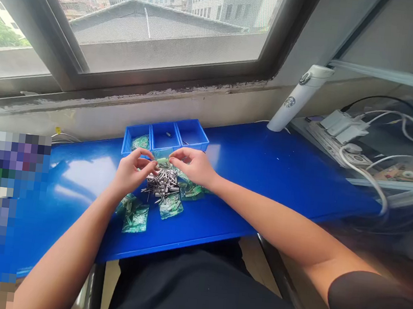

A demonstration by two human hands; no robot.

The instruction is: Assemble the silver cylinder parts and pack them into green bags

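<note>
A small green plastic bag is stretched between my two hands, above the blue table. My left hand pinches its left side with thumb and forefinger. On the other side, my right hand has its fingertips closed on the bag's right edge. Below them lies a loose heap of small silvery metal pins. Several filled green bags surround the heap: one bag lies at its front left, another bag in front, and more bags to the right, partly under my right hand.
Behind my hands stands a blue three-compartment bin, with green bags in the left compartment and a small dark piece in the middle one. A white bottle stands on the blue table at the back right. A power strip with cables is farther right.
</note>
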